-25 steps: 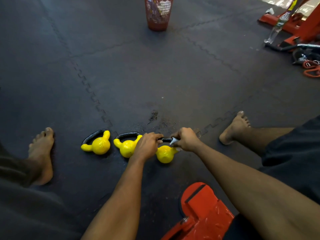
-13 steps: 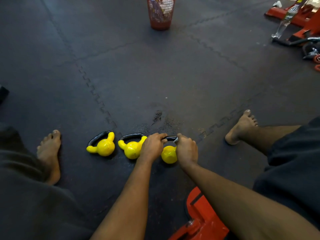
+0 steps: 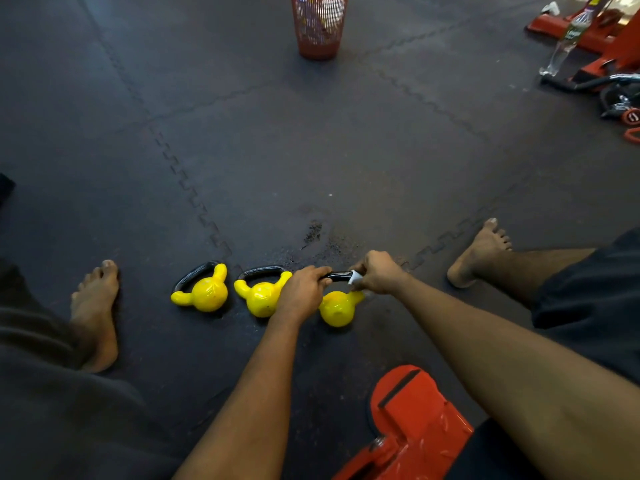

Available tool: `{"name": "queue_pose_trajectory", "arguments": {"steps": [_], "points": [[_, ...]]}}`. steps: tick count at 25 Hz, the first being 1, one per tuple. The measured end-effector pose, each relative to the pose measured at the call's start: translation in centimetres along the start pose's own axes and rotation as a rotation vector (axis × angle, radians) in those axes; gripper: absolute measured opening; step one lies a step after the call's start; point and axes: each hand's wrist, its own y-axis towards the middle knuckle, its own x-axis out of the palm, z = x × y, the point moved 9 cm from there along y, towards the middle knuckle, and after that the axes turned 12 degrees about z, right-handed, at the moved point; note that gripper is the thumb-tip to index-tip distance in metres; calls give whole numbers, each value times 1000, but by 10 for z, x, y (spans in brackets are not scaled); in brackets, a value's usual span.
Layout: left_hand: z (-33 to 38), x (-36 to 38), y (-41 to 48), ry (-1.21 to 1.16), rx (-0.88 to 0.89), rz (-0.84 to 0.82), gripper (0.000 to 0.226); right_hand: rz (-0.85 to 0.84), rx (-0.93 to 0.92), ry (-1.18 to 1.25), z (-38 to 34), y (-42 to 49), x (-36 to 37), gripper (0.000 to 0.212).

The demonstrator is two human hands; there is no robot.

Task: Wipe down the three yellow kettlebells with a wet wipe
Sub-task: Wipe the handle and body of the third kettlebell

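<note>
On floor mat [image 3: 346, 150]: rt kettlebell [image 3: 337, 308], end of row w/ middle kettlebell [image 3: 261, 299] & left kettlebell [image 3: 206, 294]. Prob heavy, rigid, glossy, slick once wet; best held by black handle [image 3: 337, 275]. Left hand [image 3: 303, 289] curled round handle's left end. Right hand [image 3: 377, 273] wrapped round right end, pinching wet wipe [image 3: 355, 277] against bar. Yellow body just below both grips.

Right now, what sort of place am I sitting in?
Most likely a gym: interlocking rubber floor mats, three yellow kettlebells in a row, and a red equipment frame close by.
</note>
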Motion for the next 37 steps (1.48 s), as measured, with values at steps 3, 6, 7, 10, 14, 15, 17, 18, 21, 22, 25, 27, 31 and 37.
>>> {"name": "queue_pose_trajectory", "arguments": {"steps": [3,6,7,10,14,15,17,18,21,22,25,27,31,37], "points": [[-3,-1,-1,-7,-40,5,33,431,89,-6,-9,-33,2,16],[-4,-3,-6,-53,-56,13,34,550,125,26,-14,-51,11,15],[-7,-4,-7,-66,-68,19,34,507,96,43,-14,-41,9,16],[-19,-5,-7,-111,-84,25,34,73,-15,133,-13,-7,7,25],[-6,-4,-14,-202,-14,-42,30,-388,64,492,8,-17,29,34],[-3,-5,-14,-215,-10,-31,27,-404,88,568,14,-19,34,35],[-3,-6,-13,-238,-50,8,24,-318,143,685,24,-19,39,34],[-7,-6,-12,-241,-85,15,25,-220,168,721,28,-16,38,34],[-17,-4,-12,-207,-138,-9,39,117,193,695,33,-13,27,33],[-19,-3,-11,-187,-133,-20,46,210,186,609,33,-13,21,35],[-22,-4,-11,-162,-142,-39,56,357,155,357,16,-14,5,42],[-25,-5,-12,-158,-155,-33,55,406,116,257,2,-19,7,43],[-31,-7,-17,-166,-176,-13,42,428,74,200,-5,-32,15,40],[-12,-1,-20,-231,-88,-78,42,-300,-24,-97,-9,-18,10,35]]}}
